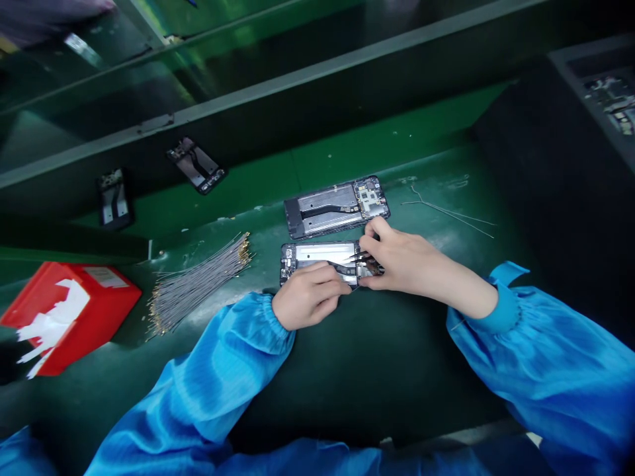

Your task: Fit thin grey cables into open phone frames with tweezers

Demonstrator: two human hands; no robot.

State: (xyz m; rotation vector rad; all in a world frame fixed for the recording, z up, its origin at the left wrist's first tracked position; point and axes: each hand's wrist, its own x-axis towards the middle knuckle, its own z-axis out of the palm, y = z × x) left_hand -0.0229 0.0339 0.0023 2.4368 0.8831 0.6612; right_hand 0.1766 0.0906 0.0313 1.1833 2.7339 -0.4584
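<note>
Dark green worktop [367, 377] is filling the lower part of what I am seeing from my distant seat, with two blue sleeves [198, 390] reaching in over its near edge. From the nearer sleeve cuffs, the hands are meeting over one opened phone [325, 252], which is lying flat at mid-bench with its inside facing up. The left hand [312, 294] is resting over the phone's near edge, its fingers curling inward; I cannot tell whether they are pinching anything. The right hand [394, 254] is grasping dark tweezers [364, 255], whose points are aiming left over the phone's right-hand portion.

Off to the left, a red bin [112, 317] is tilting in my view, white strips [59, 317] spilling over its rim. Between it and the hands, a bundle of thin grey cables [198, 284] with gold-coloured ends is lying on the bench. Just beyond the first phone, a second opened phone [327, 210] is showing its board and battery bay. To its right, a few loose wires [446, 210] are lying crossed. Farther back on the left, two more opened phones [196, 165] are sitting apart below a grey rail [278, 87].
</note>
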